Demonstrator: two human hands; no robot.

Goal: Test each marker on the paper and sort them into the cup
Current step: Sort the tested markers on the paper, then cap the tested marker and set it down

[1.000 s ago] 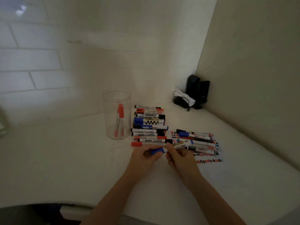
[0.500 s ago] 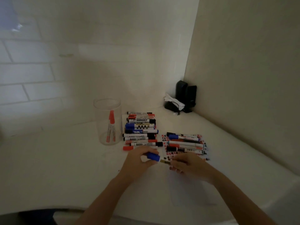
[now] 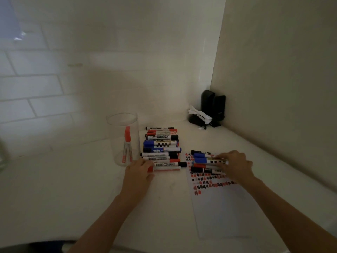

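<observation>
Two hands work at once: the right hand (image 3: 235, 166) sets a blue-capped marker (image 3: 209, 161) onto the group lying across the paper's (image 3: 218, 212) far edge, fingers curled over its barrel. Best to ease it down parallel so nothing rolls. The left hand (image 3: 139, 172) rests, fingers relaxed, on a red-capped marker (image 3: 164, 168) beside the clear cup (image 3: 122, 139).

From my remote feed: a clear, glossy plastic cup (image 3: 122, 139) stands on a smooth matt white counter (image 3: 54, 189); plastic-barrelled markers (image 3: 160, 143) with printed labels lie beside a thin white paper sheet (image 3: 218, 207); glazed wall tiles (image 3: 27, 88) shine faintly.
</observation>
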